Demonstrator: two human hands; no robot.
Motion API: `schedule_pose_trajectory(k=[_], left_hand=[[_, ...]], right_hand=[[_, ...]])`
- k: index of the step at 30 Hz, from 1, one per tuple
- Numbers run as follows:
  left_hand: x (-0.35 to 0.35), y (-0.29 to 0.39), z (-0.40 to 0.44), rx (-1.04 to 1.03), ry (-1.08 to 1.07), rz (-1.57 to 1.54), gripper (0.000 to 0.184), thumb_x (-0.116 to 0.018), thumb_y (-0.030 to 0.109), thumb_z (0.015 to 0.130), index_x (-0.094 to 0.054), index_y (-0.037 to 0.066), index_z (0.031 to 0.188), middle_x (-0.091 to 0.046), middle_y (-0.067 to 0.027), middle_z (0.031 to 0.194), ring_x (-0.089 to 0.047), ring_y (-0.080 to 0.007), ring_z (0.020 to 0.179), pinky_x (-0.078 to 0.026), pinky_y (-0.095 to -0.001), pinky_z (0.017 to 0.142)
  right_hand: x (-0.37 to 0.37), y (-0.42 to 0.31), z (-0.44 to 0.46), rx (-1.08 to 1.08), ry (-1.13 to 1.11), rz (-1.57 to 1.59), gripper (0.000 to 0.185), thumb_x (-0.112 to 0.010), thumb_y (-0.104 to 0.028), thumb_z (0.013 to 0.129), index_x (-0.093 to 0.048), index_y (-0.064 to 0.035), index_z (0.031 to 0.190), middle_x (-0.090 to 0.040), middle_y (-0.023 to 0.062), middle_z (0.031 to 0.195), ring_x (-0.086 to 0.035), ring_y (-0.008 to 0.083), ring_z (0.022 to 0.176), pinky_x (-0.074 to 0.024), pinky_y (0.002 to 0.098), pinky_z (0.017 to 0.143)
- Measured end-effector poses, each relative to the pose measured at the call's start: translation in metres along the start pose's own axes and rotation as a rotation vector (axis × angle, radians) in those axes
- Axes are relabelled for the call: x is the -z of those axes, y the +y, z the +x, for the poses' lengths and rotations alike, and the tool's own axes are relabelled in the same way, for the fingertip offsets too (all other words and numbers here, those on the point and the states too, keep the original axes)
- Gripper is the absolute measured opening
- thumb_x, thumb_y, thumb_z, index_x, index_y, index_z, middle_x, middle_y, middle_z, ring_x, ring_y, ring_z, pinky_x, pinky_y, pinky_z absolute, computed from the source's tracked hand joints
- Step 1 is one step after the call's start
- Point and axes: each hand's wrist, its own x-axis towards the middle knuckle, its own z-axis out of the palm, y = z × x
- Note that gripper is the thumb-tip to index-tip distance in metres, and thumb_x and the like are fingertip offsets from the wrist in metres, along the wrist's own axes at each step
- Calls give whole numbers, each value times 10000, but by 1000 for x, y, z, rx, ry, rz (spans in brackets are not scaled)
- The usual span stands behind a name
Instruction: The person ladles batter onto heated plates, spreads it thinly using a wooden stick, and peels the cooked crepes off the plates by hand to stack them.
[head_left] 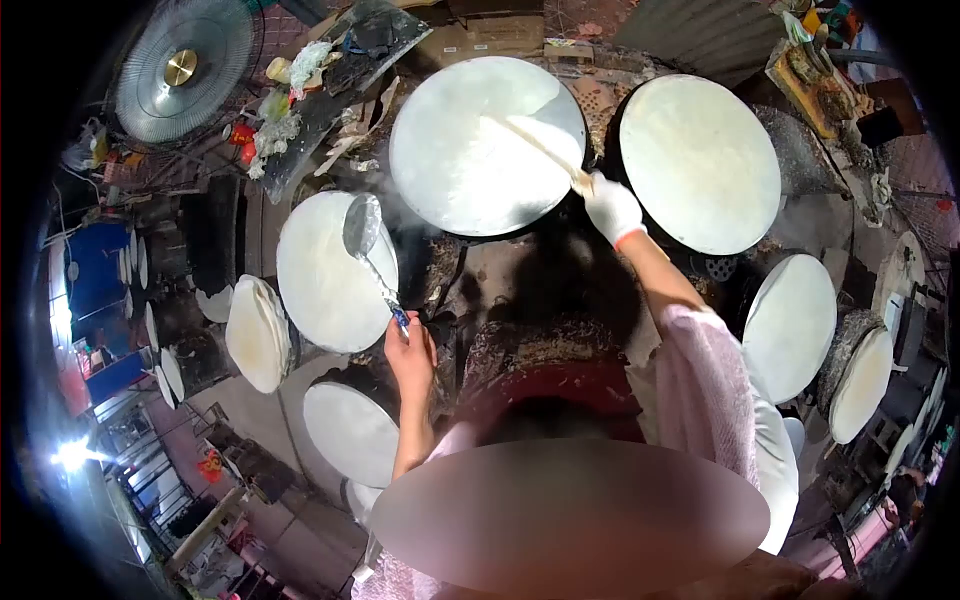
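Observation:
My bare left hand (411, 350) is wrapped around the blue-patterned handle of a metal ladle (363, 228). The ladle's bowl hangs over the right part of a pale round griddle (325, 285); whether it touches is unclear. In a white glove with an orange cuff, my right hand (612, 208) grips a wooden spreader (545, 152). The spreader reaches left across the large round griddle (440, 165) in front of me, which has a pale white surface. A smoother, brighter patch shows beside the spreader, and its far end is washed out by glare.
Another pale griddle (700, 165) stands right of my gloved hand, and one more (790, 328) sits lower right. Stacks of thin round sheets lie at left (257, 335) and right (862, 387). A fan (185, 70) and cluttered board (330, 95) occupy the upper left.

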Motion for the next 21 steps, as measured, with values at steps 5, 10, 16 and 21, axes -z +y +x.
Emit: schedule_pose_trajectory(k=[5, 10, 16, 21], left_hand=[[-9, 1, -1, 42, -8, -21, 134, -474, 137, 998, -484, 8, 1035, -417, 8, 584, -352, -76, 380, -278, -226, 341], [-12, -2, 0, 67, 13, 10, 123, -472, 126, 996, -490, 13, 1041, -431, 6, 575, -357, -77, 366, -278, -229, 337], [-33, 13, -9, 87, 46, 31, 114, -474, 123, 995, -497, 21, 1040, -422, 20, 584, -340, -65, 381, -264, -228, 344], [-39, 13, -7, 97, -4, 52, 118, -487, 129, 991, -499, 19, 1031, -425, 25, 581, -346, -66, 381, -276, -235, 343]], right_hand=[[6, -15, -39, -96, -454, 300, 412, -474, -388, 952, -559, -66, 1195, -666, 225, 905, -661, 382, 829, -504, 462, 733], [23, 10, -25, -169, -213, 68, 584, -397, -416, 976, -286, -67, 1431, -674, 223, 961, -654, 395, 834, -503, 479, 733], [25, -51, 102, -114, 39, 24, 574, -479, -431, 926, -440, -4, 1307, -660, 231, 963, -646, 395, 855, -513, 459, 759], [49, -86, 16, 45, -138, 252, 322, -587, -270, 904, -609, -137, 1196, -678, 89, 1049, -667, 246, 848, -530, 349, 726]])
